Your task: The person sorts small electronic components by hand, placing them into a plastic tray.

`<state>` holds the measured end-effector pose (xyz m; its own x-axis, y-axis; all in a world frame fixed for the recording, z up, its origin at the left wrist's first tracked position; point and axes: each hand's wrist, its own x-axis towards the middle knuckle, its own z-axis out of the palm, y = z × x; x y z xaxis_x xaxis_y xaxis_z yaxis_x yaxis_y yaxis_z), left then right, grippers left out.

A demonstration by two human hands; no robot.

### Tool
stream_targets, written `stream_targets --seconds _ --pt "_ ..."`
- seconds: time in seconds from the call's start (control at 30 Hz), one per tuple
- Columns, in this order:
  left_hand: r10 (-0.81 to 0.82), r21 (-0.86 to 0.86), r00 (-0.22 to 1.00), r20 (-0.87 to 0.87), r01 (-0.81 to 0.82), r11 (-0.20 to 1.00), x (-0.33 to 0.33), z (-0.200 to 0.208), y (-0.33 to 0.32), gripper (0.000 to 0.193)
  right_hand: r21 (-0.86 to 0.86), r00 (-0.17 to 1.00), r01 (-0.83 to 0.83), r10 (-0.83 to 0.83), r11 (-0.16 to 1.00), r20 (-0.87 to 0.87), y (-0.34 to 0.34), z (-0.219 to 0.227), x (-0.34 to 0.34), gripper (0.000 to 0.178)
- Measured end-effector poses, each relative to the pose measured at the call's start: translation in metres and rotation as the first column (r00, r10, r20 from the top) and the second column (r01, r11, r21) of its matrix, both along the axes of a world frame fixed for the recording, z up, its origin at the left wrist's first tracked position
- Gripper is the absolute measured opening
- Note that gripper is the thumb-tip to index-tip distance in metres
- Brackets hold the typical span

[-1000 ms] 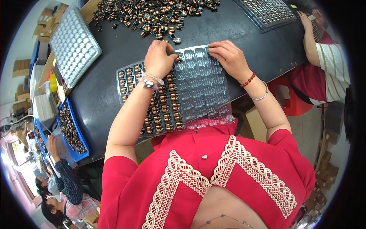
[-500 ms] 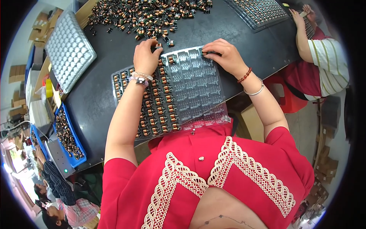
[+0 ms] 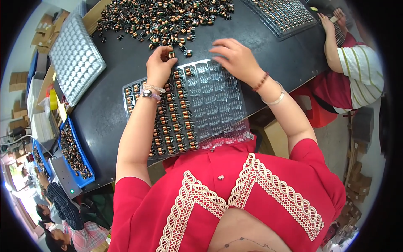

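While coils half-fill the clear tray (image 3: 210,109), left hand (image 3: 159,65) pinches one coil (image 3: 171,53), right hand (image 3: 235,59) open.

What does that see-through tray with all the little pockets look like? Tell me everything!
The clear plastic tray lies flat on the dark table, its near edge over the table's rim. Its left rows hold small copper-wound coils; the right pockets are empty. The left hand and right hand rest on its far edge.
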<state>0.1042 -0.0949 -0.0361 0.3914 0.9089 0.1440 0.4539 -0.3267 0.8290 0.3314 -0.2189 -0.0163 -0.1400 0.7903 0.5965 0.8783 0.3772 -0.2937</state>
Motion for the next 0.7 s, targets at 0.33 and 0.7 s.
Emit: stream_targets --seconds 0.33,0.7 --pt "0.013 -0.408 0.943 0.333 0.132 0.903 -0.004 0.035 -0.010 0.033 -0.307 0.985 0.087 -0.035 0.948 0.169 0.071 0.012 -0.043 0.035" --pt "-0.164 -0.330 0.969 0.182 0.218 0.919 0.028 0.030 -0.038 0.018 -0.177 0.960 -0.050 -0.001 0.983 -0.281 -0.006 -0.010 0.005 0.016"
